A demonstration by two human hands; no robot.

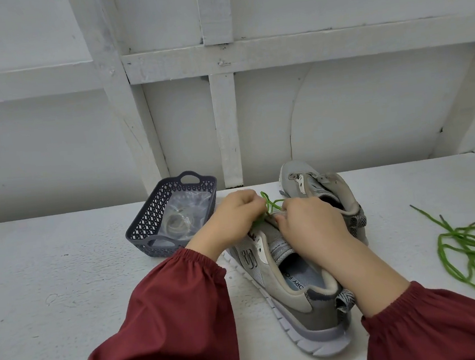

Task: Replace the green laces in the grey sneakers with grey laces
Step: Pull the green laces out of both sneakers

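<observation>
Head view, single frame.

- Near sneaker (295, 299): grey, on white worktop (64, 271), heel toward the camera, toe away, tipped a little onto its side. Insole print reads "ORY FO" (rest hidden under the collar and wrist). Logo on side panel and lettering on the tongue strap too small to read.
- Green lace (271, 205): still in this shoe near the toe end; a loop stands up betw. the two hands.
- Left hand (235, 216): fingers curled, pinching the green lace just left of the loop.
- Right hand (311, 224): fingers curled over the shoe's throat, thumb on the tongue, holding the near sneaker. Lace runs up to the fingertips; can't tell if they pinch it too.
- Far sneaker (319, 188): just behind, touching or nearly so, no lace visible in its eyelets.
- Loose green lace (472, 246): tangled heap on worktop, well right of both shoes.
- Basket (147, 227): grey-blue, lattice walls, left of the shoes. Inside, a clear bag (180, 221) w/ a pale coiled lace.
- Both arms in maroon sleeves w/ elastic cuffs. White panelled wall behind.
</observation>
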